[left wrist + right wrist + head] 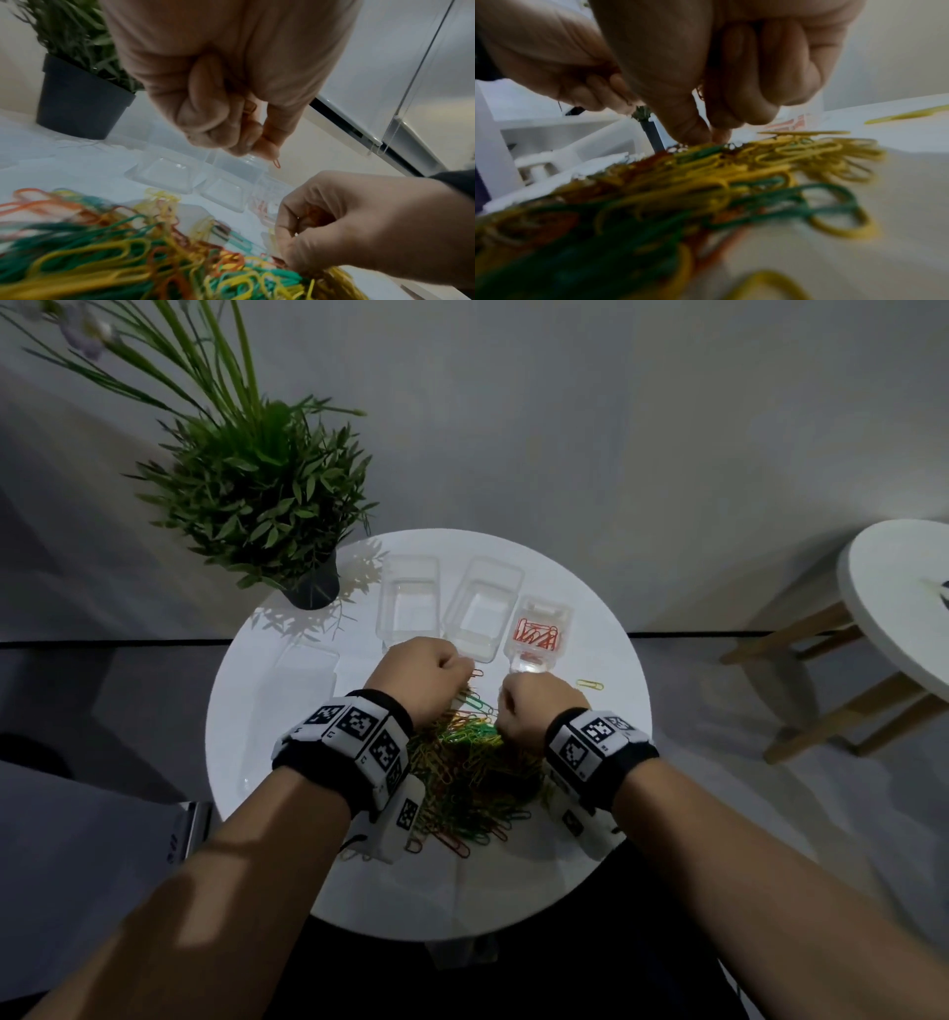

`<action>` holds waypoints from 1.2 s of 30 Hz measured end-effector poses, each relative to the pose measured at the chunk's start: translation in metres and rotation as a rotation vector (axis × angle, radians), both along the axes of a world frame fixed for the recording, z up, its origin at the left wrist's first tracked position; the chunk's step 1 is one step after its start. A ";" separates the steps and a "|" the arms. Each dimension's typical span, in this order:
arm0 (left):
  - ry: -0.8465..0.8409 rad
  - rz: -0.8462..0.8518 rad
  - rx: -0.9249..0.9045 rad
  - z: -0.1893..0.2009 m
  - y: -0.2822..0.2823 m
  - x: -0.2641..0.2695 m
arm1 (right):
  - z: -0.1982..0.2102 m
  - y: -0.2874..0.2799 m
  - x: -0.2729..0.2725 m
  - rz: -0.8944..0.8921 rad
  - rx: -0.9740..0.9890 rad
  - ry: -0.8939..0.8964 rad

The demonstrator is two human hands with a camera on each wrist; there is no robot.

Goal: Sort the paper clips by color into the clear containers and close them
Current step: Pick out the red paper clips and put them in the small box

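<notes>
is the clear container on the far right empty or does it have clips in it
Not empty. The rightmost clear plastic container holds a small batch of red paper clips on its floor, far from full; its lid is off.

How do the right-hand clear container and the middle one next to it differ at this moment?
The right-hand container holds red paper clips; the middle container holds none. The right-hand container looks narrower than the middle container. It also sits nearer the right hand. Both are clear plastic, open, on the white round table.
</notes>
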State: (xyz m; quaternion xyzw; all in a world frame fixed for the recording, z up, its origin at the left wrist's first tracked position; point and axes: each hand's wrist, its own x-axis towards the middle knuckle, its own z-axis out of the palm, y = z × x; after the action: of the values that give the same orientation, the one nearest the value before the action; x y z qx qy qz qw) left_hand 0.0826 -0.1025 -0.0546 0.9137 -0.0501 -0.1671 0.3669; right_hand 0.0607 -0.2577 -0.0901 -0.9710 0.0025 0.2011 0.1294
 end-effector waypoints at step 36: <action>0.000 -0.075 -0.318 0.000 -0.084 0.036 | 0.041 -0.064 0.054 -0.963 1.462 0.131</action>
State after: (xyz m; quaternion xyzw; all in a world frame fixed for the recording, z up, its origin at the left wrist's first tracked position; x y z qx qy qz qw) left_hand 0.1188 -0.1863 -0.0546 0.8417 -0.1102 -0.1706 0.5002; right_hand 0.1150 -0.3216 -0.0495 -0.5247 0.2900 0.1312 0.7896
